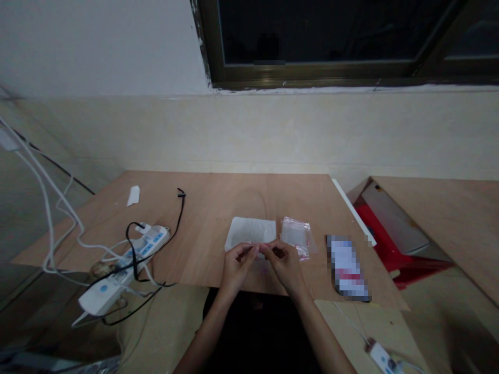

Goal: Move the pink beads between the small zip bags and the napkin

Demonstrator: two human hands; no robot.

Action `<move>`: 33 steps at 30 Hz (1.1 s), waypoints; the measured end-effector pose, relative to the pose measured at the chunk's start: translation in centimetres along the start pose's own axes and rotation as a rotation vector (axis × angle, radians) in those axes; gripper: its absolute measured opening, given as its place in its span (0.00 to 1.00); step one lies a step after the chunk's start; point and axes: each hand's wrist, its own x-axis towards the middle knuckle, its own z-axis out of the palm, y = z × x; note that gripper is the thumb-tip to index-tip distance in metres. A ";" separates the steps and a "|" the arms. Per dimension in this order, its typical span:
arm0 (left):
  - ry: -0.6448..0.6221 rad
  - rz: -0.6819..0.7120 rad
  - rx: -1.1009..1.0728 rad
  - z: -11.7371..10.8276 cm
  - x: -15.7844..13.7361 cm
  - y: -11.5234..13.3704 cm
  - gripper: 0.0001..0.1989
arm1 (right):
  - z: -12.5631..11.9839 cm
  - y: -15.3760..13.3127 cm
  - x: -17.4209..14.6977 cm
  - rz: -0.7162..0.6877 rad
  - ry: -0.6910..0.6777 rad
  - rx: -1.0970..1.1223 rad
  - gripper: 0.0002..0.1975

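Observation:
My left hand [238, 262] and my right hand [284, 262] meet over the near part of the wooden table, thumbs and fingertips pinched close together. Between them is a small clear plastic bag [262, 266], faint to see, with a pinkish line along its top edge; the fingers cover much of it. Just beyond my hands lies a white sheet [251, 228], flat on the wood. To the right of it, near my right hand, rests a stack of clear plastic bags [297, 236] with pink-red edges.
A phone [349, 267] with a blurred screen lies at the table's right. On the left, a white power strip [125, 267] sits among tangled black and white cables. A white scrap [133, 195] is at the far left. Another power strip [380, 357] hangs below the front edge.

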 end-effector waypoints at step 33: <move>0.122 -0.008 0.137 -1.5 -5.6 -1.9 0.18 | -7.4 3.2 4.5 0.042 0.071 -0.666 0.11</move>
